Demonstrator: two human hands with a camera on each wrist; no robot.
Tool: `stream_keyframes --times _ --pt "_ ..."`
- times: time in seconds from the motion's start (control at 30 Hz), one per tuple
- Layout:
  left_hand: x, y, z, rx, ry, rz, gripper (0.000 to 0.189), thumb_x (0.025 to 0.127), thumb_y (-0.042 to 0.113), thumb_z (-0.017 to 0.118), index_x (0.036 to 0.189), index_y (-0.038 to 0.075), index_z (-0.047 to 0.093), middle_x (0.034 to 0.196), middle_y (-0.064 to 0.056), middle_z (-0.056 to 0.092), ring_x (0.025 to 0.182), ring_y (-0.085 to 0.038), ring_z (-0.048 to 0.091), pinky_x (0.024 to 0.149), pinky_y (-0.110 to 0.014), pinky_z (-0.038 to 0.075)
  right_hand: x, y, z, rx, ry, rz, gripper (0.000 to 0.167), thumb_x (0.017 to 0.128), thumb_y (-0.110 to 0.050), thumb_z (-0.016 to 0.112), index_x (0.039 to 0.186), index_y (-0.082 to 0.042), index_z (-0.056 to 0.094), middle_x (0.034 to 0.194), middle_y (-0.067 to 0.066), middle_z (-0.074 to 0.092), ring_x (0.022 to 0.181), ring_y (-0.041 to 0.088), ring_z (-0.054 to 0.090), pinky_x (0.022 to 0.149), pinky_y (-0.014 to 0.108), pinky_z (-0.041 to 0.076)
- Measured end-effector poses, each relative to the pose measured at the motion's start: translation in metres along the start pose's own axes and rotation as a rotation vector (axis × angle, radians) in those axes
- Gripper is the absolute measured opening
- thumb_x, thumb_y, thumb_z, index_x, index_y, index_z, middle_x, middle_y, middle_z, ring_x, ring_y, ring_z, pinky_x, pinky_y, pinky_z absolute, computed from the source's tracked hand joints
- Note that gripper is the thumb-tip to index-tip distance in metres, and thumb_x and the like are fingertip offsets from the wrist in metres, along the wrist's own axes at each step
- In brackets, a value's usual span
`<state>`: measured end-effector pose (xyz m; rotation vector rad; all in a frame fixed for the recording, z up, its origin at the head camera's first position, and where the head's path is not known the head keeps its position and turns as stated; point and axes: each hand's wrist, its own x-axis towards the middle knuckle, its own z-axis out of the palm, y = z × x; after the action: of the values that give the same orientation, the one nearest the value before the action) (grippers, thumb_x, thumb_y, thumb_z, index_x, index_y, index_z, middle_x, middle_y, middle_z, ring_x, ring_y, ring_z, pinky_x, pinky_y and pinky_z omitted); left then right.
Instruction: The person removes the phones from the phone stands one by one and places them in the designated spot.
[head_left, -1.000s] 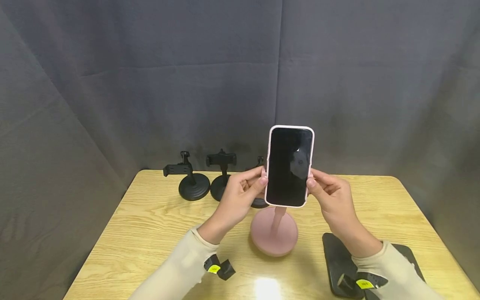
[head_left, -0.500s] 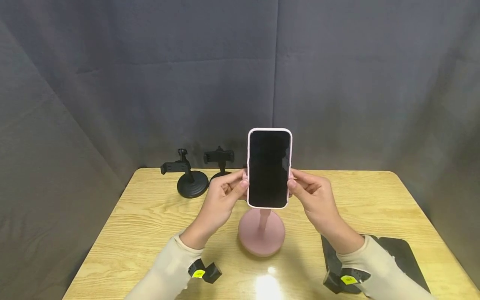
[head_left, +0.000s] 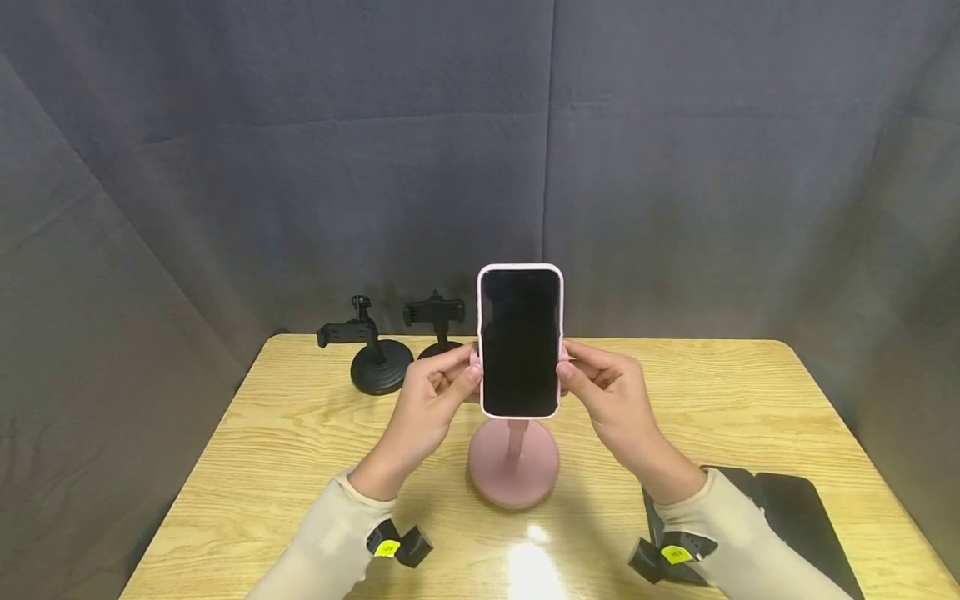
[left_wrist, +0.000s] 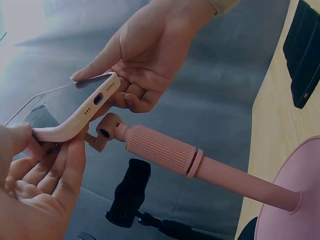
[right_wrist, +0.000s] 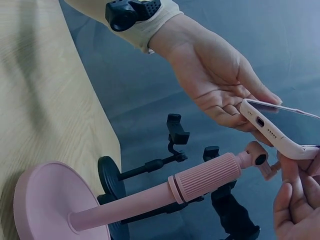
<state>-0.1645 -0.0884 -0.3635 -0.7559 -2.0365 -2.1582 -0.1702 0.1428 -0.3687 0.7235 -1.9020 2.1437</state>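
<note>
A smartphone [head_left: 521, 342] in a pale pink case stands upright, its dark screen facing me, at the head of a pink phone stand [head_left: 495, 467]. My left hand [head_left: 426, 400] pinches the phone's lower left side, thumb at the front edge and fingers behind. On the opposite side my right hand [head_left: 617, 404] pinches it the same way. Small pink clamp ends show between thumb and fingers. From the left wrist view, the stand's ribbed collar [left_wrist: 160, 150] and swivel joint [left_wrist: 107, 131] sit just below the phone's port edge. The clamp's back is mostly hidden by phone and fingers.
Two black phone stands [head_left: 381, 367] show at the table's back left, one partly behind my left hand. A flat black device [head_left: 795, 508] lies at the right, partly under my right forearm. A grey curtain [head_left: 675, 167] hangs behind the wooden table [head_left: 262, 467].
Phone, pink stand and both hands have shifted left, and the phone has straightened from a slight tilt. A third black stand, seen earlier beside the phone, is now hidden in the head view.
</note>
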Motion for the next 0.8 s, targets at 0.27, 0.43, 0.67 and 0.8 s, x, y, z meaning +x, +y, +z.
stream_keyframes --times 0.27,0.43,0.67,0.8 --pt "0.002 -0.010 -0.003 -0.030 0.007 -0.003 0.032 0.103 0.006 0.057 0.125 -0.018 0.059 0.108 -0.035 0.067 0.085 -0.002 0.071 0.077 -0.024 0.062 0.003 0.009 -0.001 -0.037 -0.006 0.020 0.035 0.096 0.007 0.061 0.118 -0.017 0.072 0.091 -0.014 0.078 0.073 0.001 0.070 0.074 0.017 0.059" --pt "0.003 -0.014 -0.006 -0.033 0.002 -0.004 0.033 0.103 0.006 0.057 0.126 -0.017 0.059 0.110 -0.039 0.066 0.084 -0.002 0.072 0.077 -0.025 0.062 0.005 0.012 0.000 -0.045 -0.012 0.033 0.028 0.096 0.006 0.061 0.124 0.005 0.067 0.093 -0.013 0.078 0.073 0.001 0.070 0.075 0.018 0.059" --pt "0.001 -0.015 -0.009 -0.026 0.005 -0.026 0.032 0.103 0.006 0.057 0.127 -0.016 0.059 0.108 -0.040 0.065 0.083 -0.002 0.071 0.078 -0.023 0.062 0.006 0.019 0.001 -0.035 -0.017 0.040 0.029 0.096 0.006 0.061 0.122 -0.004 0.070 0.093 -0.014 0.077 0.074 0.001 0.070 0.075 0.018 0.059" --pt "0.000 -0.019 -0.011 -0.022 0.003 -0.034 0.031 0.103 0.006 0.057 0.125 -0.016 0.059 0.108 -0.039 0.065 0.084 -0.002 0.071 0.078 -0.024 0.062 0.005 0.023 0.003 -0.038 -0.018 0.052 0.029 0.096 0.006 0.061 0.123 -0.003 0.069 0.093 -0.015 0.077 0.074 0.000 0.069 0.074 0.018 0.059"
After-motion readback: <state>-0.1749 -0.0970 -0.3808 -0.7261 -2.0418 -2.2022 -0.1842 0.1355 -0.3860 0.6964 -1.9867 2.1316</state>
